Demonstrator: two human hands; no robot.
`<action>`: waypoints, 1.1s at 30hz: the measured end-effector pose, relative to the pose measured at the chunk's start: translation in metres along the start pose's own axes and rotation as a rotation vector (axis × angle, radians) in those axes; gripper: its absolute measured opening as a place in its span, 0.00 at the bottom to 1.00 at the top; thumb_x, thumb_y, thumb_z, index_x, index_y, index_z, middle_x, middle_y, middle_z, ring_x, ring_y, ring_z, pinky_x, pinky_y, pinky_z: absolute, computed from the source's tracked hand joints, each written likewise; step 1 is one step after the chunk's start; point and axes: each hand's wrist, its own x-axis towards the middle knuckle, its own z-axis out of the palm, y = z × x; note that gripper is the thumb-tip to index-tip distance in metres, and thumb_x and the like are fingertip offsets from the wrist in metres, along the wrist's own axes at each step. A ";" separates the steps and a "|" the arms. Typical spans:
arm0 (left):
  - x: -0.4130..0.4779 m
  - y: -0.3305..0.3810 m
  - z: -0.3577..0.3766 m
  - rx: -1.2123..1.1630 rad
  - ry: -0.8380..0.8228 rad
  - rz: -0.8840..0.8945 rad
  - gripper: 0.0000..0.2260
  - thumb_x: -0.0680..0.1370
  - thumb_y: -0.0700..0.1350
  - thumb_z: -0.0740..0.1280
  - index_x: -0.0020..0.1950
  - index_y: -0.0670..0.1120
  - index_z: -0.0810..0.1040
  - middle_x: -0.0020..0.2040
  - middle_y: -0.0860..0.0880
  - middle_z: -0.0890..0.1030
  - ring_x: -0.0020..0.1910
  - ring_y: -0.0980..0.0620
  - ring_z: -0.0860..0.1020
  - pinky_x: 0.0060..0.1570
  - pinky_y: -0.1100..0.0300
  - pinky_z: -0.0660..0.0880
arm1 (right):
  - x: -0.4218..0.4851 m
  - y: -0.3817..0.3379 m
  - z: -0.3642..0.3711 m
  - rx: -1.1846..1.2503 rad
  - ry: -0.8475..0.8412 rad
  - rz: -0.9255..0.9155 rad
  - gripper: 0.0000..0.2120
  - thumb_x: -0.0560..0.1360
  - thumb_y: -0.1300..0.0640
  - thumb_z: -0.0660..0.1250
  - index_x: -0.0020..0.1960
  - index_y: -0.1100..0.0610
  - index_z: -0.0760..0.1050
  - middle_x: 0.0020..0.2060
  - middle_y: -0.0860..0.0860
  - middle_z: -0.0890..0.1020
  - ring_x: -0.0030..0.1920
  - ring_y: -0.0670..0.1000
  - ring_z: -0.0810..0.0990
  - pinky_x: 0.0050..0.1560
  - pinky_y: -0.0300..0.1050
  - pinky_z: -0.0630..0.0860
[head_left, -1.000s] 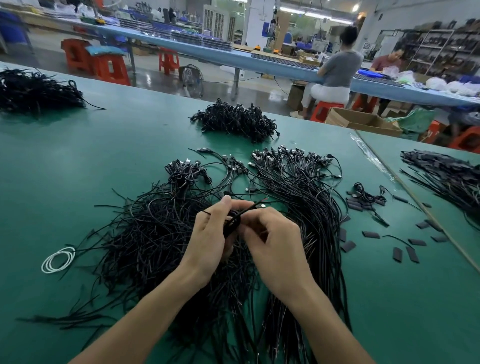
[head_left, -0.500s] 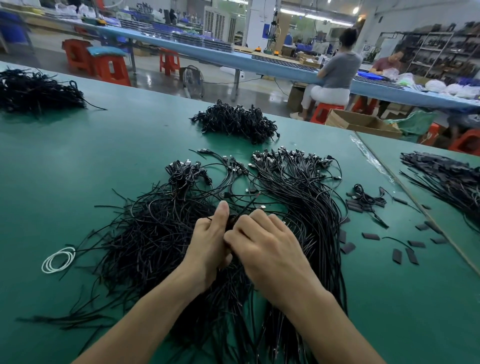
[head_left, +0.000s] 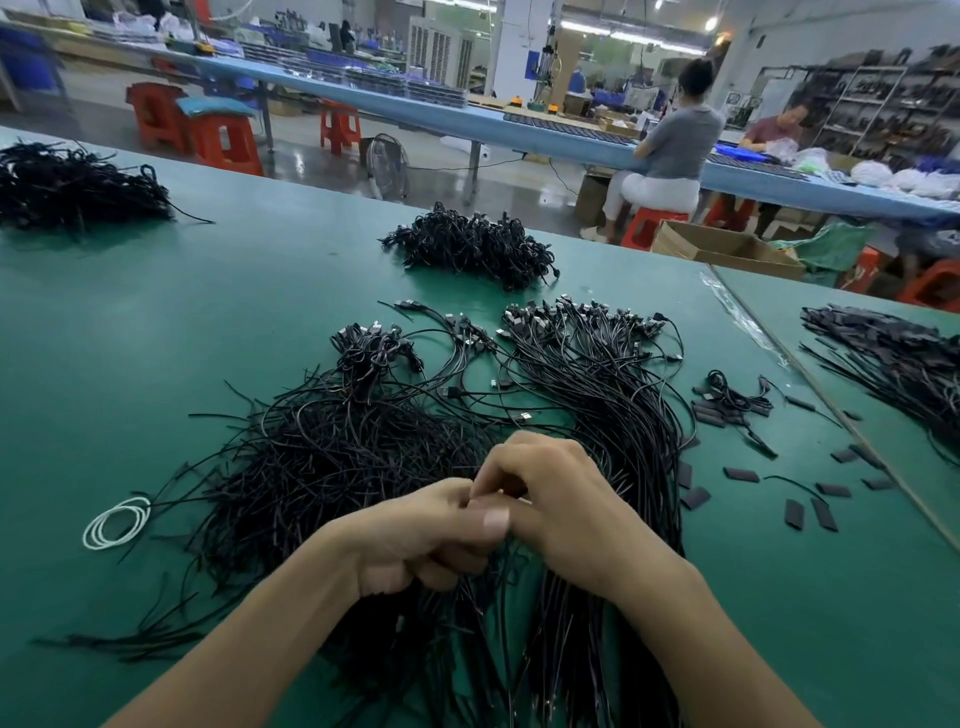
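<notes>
1. The left hand (head_left: 415, 535) and right hand (head_left: 566, 509) are bunched up touching each other, fingers curled. Can't see what's pinched between them.
2. Right under them is a messy cable pile (head_left: 322, 467) on the green table (head_left: 208, 312), with a straighter plug-ended bundle (head_left: 597, 379) just beside it.
3. There's a white cord loop (head_left: 117, 525) left of the pile, flat black sleeve pieces (head_left: 794, 514) scattered on the right, and a coiled-cable heap (head_left: 478, 249) farther back.

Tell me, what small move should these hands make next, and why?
Probably lift both hands slightly. The left hand and right hand meet with curled fingers, seemingly pinching a cable hidden between them, right over the loose black cables, so lifting should free it from the tangle.
</notes>
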 end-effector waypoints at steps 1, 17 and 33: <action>-0.002 0.000 -0.001 0.057 -0.039 0.020 0.17 0.63 0.53 0.80 0.42 0.50 0.74 0.31 0.54 0.63 0.25 0.61 0.59 0.20 0.71 0.56 | -0.001 -0.001 -0.001 0.000 -0.017 -0.002 0.02 0.76 0.53 0.71 0.44 0.49 0.79 0.44 0.41 0.76 0.46 0.42 0.74 0.49 0.42 0.73; 0.004 -0.002 0.009 0.356 0.077 -0.167 0.11 0.68 0.39 0.73 0.37 0.44 0.70 0.30 0.51 0.67 0.26 0.58 0.63 0.23 0.66 0.57 | -0.008 -0.022 -0.006 -0.265 -0.124 -0.130 0.02 0.79 0.57 0.64 0.50 0.50 0.73 0.47 0.47 0.78 0.50 0.51 0.75 0.54 0.46 0.71; 0.023 -0.008 0.028 -0.213 0.408 0.414 0.15 0.80 0.32 0.56 0.60 0.43 0.78 0.47 0.44 0.83 0.43 0.49 0.80 0.43 0.59 0.76 | -0.001 0.011 0.033 0.618 0.563 0.343 0.10 0.75 0.64 0.73 0.42 0.51 0.76 0.35 0.46 0.82 0.37 0.43 0.80 0.40 0.37 0.77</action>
